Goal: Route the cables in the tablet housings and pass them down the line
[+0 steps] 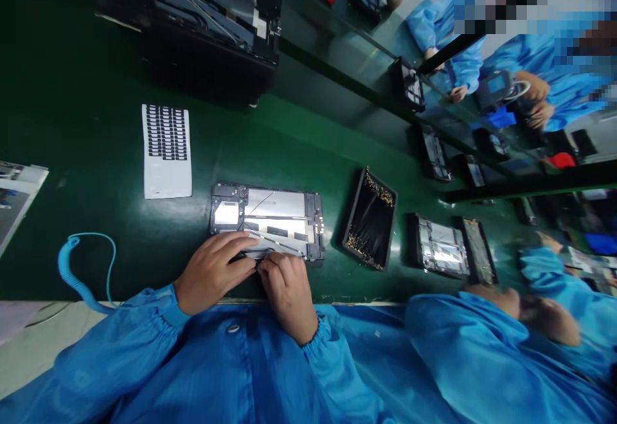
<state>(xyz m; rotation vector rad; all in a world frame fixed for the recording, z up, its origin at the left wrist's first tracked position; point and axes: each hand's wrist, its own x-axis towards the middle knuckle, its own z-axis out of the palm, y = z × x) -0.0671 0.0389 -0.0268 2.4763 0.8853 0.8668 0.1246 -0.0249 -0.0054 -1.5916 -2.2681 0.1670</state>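
An opened tablet chassis (268,215) with a silver inner plate and thin cables lies on the green belt in front of me. My left hand (212,271) rests flat on its near edge, fingers stretched toward the right. My right hand (287,289) is curled beside it, fingertips pressed down on the chassis's near edge where a thin cable runs. What the right fingers pinch, if anything, is too small to make out. Both arms wear blue sleeves.
A white sheet of black stickers (166,150) lies to the left. A black tray of small gold-tipped parts (370,218) sits right of the chassis. Another chassis (441,247) lies before a co-worker's blue sleeve (486,340). A blue coiled cord (80,270) hangs left. A dark stack (202,19) stands behind.
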